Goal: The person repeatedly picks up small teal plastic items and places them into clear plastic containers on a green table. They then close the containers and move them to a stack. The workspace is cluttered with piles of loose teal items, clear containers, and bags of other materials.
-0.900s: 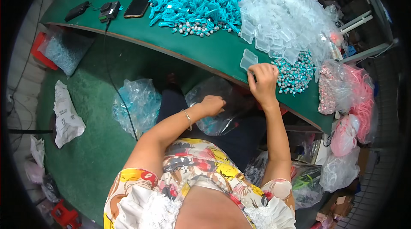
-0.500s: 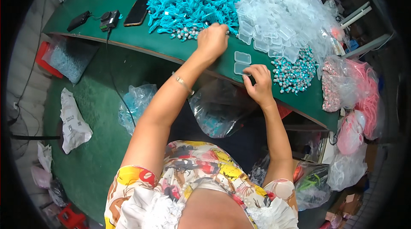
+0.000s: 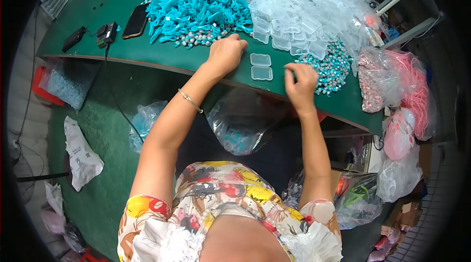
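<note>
A small clear plastic box [image 3: 261, 73] lies unfolded on the green table between my hands, its lid and base both flat. My left hand [image 3: 226, 56] is closed beside the front of the turquoise cord pile [image 3: 201, 7] and the grey and turquoise beads [image 3: 196, 39] spilling from it. Whatever its fingers hold, if anything, is hidden. To the right of the box, my right hand [image 3: 302, 84] hovers at the left edge of another heap of turquoise and grey beads [image 3: 333, 68]. Its fingers are bent and its thumb stands apart, with nothing visible between them.
A large heap of clear plastic boxes [image 3: 304, 4] covers the table's far side. A phone [image 3: 135, 21] and a small black device [image 3: 106, 34] with a cable lie at left. Bags of beads [image 3: 370, 83] and pink cord [image 3: 417, 105] hang by the right edge.
My right hand has let go of the plastic box and moved right to the bead heap. The left hand stays closed near the cords. The whole view has shifted slightly.
</note>
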